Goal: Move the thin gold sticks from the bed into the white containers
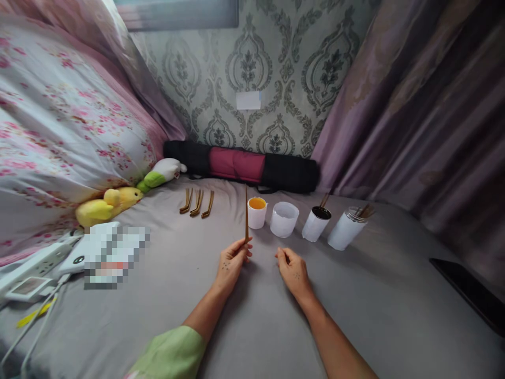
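Note:
My left hand (231, 266) is closed around the lower end of a thin brown chopstick (246, 216), which points upright and narrows toward its top. Just right of it stands a white cup (257, 217) with an orange inside. My right hand (294, 272) rests apart from the left with its fingers curled in; nothing shows in it. Beyond it stand a translucent white cup (284, 221), a white-wrapped can (315, 225) with brown sticks in its dark opening, and a white-wrapped jar (347, 229) holding several sticks.
Three small bundles of bent brass-coloured sticks (196, 203) lie on the grey sheet (173, 316). Plush toys (110, 205), a power strip (35, 263) and cables are at the left. A black and red long bag (240, 164) lies by the wall; a dark tablet (465, 295) is right.

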`<act>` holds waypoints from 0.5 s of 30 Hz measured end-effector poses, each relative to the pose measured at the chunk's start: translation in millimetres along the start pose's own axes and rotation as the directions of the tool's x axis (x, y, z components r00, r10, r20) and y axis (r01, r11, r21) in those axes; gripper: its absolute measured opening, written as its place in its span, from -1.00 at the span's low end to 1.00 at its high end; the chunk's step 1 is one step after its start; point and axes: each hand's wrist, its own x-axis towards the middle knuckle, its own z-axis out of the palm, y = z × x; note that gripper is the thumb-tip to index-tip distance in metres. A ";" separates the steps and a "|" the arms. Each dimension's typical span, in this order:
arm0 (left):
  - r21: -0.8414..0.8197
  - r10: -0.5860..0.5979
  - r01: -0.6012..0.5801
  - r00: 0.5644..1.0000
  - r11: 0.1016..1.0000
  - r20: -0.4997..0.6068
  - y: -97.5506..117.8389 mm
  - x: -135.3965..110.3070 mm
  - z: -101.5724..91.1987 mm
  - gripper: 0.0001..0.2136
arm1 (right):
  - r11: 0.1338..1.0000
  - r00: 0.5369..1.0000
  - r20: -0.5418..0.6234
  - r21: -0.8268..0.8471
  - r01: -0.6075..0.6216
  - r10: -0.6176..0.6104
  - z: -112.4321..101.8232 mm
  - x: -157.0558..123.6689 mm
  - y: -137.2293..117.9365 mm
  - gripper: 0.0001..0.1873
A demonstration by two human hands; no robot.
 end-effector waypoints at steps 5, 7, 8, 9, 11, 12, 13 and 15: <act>0.131 0.097 -0.101 0.995 0.986 0.036 0.3 -1.1 -0.6 -0.71 | 0.996 1.000 -0.004 0.087 0.000 0.001 -1.5 -0.5 -2.3 -0.57; 0.169 0.145 -0.153 0.988 0.974 0.061 -0.7 -1.5 -1.0 -0.71 | 0.992 1.000 0.000 0.123 -0.008 0.008 -2.2 -1.0 -4.1 -0.58; 0.187 0.168 -0.178 0.983 0.966 0.070 -1.4 -1.8 -1.2 -0.72 | 0.990 1.000 0.000 0.140 -0.014 0.015 -2.6 -1.2 -5.1 -0.58; 0.205 0.189 -0.200 0.979 0.958 0.074 -2.0 -2.2 -1.4 -0.72 | 0.987 1.000 0.001 0.158 -0.021 0.021 -2.9 -1.6 -5.9 -0.58; 0.242 0.221 -0.233 0.972 0.942 0.077 -2.8 -3.1 -1.5 -0.72 | 0.981 1.000 0.004 0.194 -0.030 0.030 -3.5 -2.2 -7.2 -0.59; 0.259 0.238 -0.250 0.968 0.933 0.076 -2.9 -3.5 -1.4 -0.72 | 0.977 0.999 0.005 0.211 -0.032 0.032 -3.8 -2.5 -7.7 -0.60; 0.276 0.257 -0.267 0.964 0.923 0.075 -2.7 -4.0 -1.3 -0.72 | 0.973 0.999 0.005 0.227 -0.034 0.033 -4.0 -2.7 -8.0 -0.60; 0.304 0.295 -0.306 0.952 0.902 0.083 -1.6 -4.9 -0.8 -0.72 | 0.966 0.999 0.005 0.256 -0.039 0.039 -4.5 -2.9 -8.7 -0.61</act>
